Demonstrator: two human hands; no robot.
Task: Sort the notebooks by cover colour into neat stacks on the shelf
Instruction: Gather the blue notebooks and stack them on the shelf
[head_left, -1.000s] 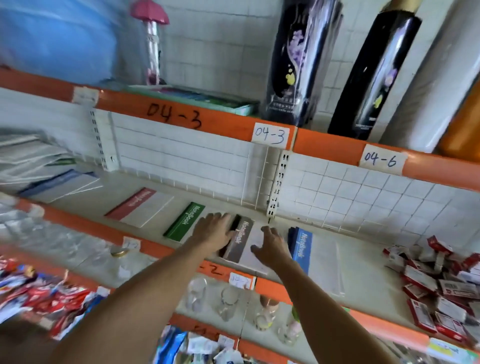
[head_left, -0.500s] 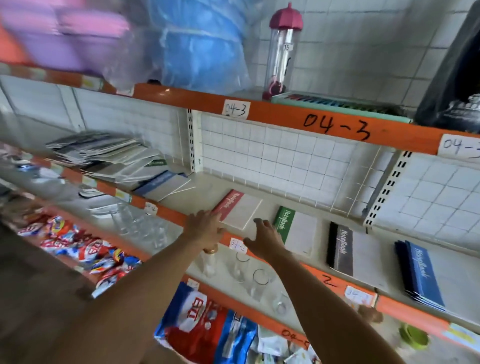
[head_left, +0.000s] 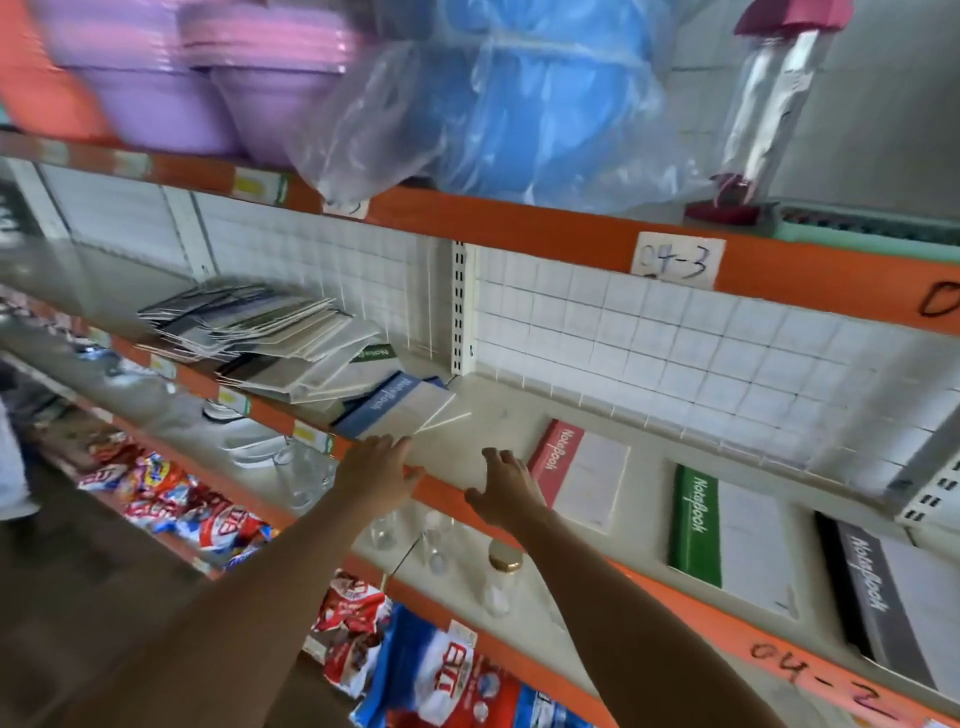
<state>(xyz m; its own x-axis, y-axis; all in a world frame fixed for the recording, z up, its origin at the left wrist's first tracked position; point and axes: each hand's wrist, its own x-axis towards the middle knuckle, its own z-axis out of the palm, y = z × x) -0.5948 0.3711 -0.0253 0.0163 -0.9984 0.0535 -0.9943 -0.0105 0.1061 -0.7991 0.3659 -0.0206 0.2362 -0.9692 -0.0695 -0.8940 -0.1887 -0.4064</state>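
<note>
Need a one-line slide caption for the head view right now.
Both open hands, left hand and right hand, reach toward the unsorted notebook pile, beside red, green and black stacks.

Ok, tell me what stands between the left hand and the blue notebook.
Nothing visible does. The left hand hovers open at the shelf edge, just short of the blue notebook; only bare shelf lies between.

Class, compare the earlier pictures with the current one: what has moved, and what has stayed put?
Both hands left the black notebook and moved left along the shelf; left hand now nears the unsorted pile, right hand beside the red notebook. Neither holds anything. Sorted stacks unchanged.
</note>
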